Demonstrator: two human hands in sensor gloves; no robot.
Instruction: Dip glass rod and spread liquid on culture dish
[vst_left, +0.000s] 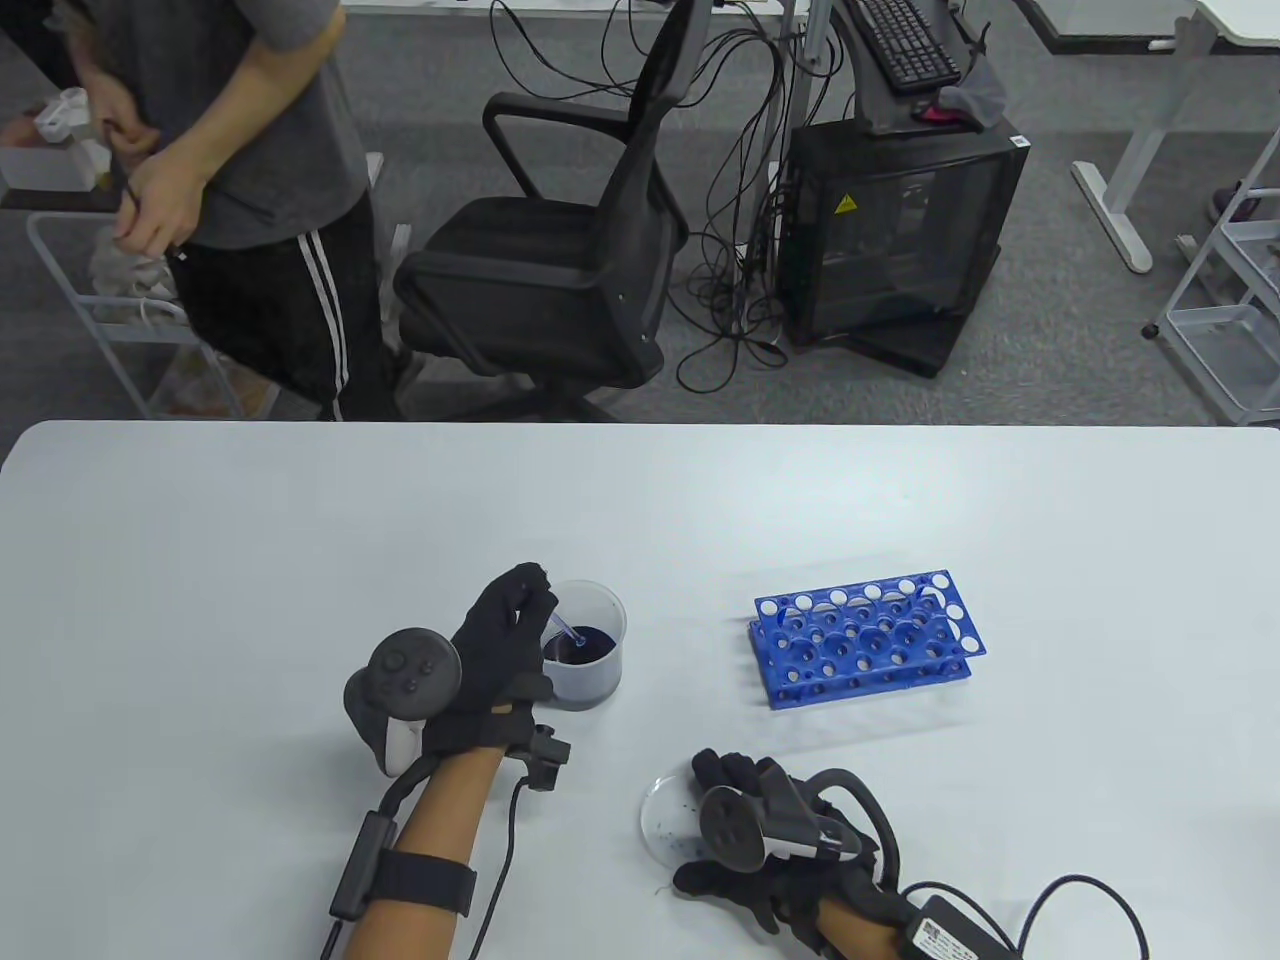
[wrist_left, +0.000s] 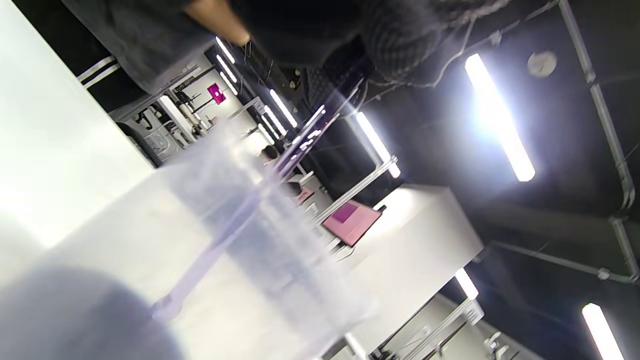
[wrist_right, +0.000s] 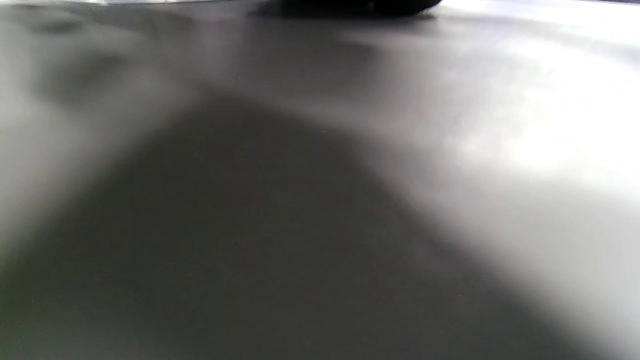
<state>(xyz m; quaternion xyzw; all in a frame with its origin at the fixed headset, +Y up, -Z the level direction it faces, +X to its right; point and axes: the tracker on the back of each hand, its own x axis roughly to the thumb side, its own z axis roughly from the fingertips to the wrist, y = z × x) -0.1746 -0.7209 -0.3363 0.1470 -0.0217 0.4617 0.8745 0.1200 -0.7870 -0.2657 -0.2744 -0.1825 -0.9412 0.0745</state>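
A translucent plastic beaker with dark blue liquid stands left of the table's middle. My left hand pinches a clear glass rod whose tip dips into the liquid. In the left wrist view the beaker fills the lower half and the rod slants down into it. A clear culture dish with blue smears lies near the front edge. My right hand rests on the dish's right side and holds it. The right wrist view shows only blurred table surface.
A blue test tube rack stands right of the beaker, with no tubes visible in it. Cables trail from my wrists at the front edge. Beyond the table are an office chair, a standing person and a computer case.
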